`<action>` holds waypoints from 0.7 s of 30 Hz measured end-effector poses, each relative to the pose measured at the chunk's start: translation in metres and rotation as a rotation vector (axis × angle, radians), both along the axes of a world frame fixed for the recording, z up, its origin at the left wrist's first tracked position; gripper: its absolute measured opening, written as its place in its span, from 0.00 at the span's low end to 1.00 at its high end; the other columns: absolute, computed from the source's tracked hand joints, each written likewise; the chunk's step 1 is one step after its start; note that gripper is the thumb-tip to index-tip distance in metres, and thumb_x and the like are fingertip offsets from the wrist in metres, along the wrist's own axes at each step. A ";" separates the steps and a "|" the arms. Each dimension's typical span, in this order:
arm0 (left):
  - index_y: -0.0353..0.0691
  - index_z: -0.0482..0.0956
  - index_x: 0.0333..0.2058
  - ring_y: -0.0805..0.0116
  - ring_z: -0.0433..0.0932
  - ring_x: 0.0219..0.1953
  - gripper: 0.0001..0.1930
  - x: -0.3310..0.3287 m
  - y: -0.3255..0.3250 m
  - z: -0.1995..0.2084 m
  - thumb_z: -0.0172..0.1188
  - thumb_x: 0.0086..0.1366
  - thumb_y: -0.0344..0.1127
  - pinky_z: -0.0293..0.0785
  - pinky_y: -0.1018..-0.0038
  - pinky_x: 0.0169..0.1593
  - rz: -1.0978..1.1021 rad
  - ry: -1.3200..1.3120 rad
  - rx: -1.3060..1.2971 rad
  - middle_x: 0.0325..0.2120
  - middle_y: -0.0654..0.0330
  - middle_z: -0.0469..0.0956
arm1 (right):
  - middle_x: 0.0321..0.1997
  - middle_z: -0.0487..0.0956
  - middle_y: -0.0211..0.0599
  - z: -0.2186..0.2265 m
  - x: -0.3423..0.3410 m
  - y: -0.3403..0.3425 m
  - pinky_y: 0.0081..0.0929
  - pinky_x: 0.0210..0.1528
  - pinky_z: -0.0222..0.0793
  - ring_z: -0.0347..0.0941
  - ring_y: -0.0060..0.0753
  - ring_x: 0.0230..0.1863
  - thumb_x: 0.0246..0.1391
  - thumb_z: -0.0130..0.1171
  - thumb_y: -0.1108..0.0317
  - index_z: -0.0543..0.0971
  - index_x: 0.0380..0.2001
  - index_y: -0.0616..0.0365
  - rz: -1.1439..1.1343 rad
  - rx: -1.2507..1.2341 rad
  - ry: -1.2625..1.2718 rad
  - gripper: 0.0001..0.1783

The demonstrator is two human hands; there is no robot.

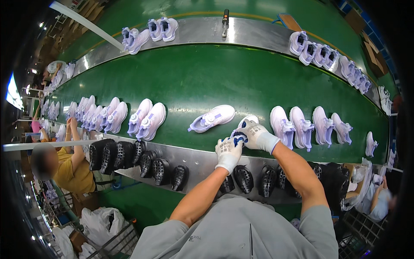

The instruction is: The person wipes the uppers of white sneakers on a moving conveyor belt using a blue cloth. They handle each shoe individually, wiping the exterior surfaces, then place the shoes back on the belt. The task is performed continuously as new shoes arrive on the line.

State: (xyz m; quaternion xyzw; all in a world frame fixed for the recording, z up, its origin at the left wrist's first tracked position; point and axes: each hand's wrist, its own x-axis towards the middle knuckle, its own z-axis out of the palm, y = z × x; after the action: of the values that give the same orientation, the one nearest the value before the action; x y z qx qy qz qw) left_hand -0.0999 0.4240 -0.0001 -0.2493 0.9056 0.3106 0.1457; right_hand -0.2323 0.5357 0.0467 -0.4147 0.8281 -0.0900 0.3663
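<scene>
Both my hands wear white gloves with dark blue fingertips and meet at one pale lilac sneaker point(249, 119) over the near edge of the green belt. My left hand point(229, 152) has its fingers closed at the heel end, near the shoe's opening. My right hand point(257, 134) curls over the shoe's upper from the right, hiding most of it. Just left lies another lilac sneaker point(213, 118), tilted with its toe toward the far right. Below my hands, a black toe-shaped piece with holes point(243, 179) rests on the metal ledge.
Paired sneakers point(148, 120) stand on the belt point(181, 69) to the left, several more point(282, 126) to the right. Further black pieces point(161, 171) line the near metal ledge point(196, 162). The far ledge holds sneakers point(321, 55) and a black-and-orange-handled tool point(225, 22). A person in yellow point(73, 172) works at left.
</scene>
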 end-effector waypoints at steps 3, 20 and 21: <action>0.40 0.85 0.48 0.48 0.77 0.56 0.24 0.000 -0.007 -0.050 0.51 0.71 0.53 0.65 0.54 0.64 0.010 -0.028 0.082 0.50 0.49 0.83 | 0.61 0.78 0.54 -0.034 -0.009 0.028 0.40 0.68 0.68 0.76 0.55 0.61 0.51 0.65 0.66 0.77 0.62 0.52 -0.349 -0.306 -0.345 0.32; 0.38 0.85 0.41 0.47 0.76 0.52 0.14 0.021 0.000 -0.049 0.56 0.68 0.41 0.64 0.52 0.61 -0.036 0.178 0.082 0.44 0.48 0.81 | 0.50 0.81 0.46 -0.019 0.068 0.002 0.43 0.56 0.75 0.77 0.49 0.53 0.57 0.66 0.56 0.81 0.50 0.57 -0.514 -0.015 0.348 0.22; 0.39 0.85 0.41 0.46 0.76 0.52 0.14 0.019 -0.003 -0.047 0.56 0.68 0.41 0.64 0.52 0.62 -0.056 0.153 0.098 0.44 0.48 0.81 | 0.50 0.81 0.46 -0.004 0.064 -0.008 0.43 0.56 0.75 0.77 0.48 0.53 0.56 0.66 0.57 0.81 0.50 0.58 -0.539 0.132 0.283 0.22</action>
State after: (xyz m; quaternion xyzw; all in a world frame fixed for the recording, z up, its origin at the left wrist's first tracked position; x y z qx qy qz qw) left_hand -0.0805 0.4205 -0.0470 -0.1920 0.9045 0.3683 0.0967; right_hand -0.1688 0.5281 0.0430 -0.1638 0.9551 -0.0713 0.2365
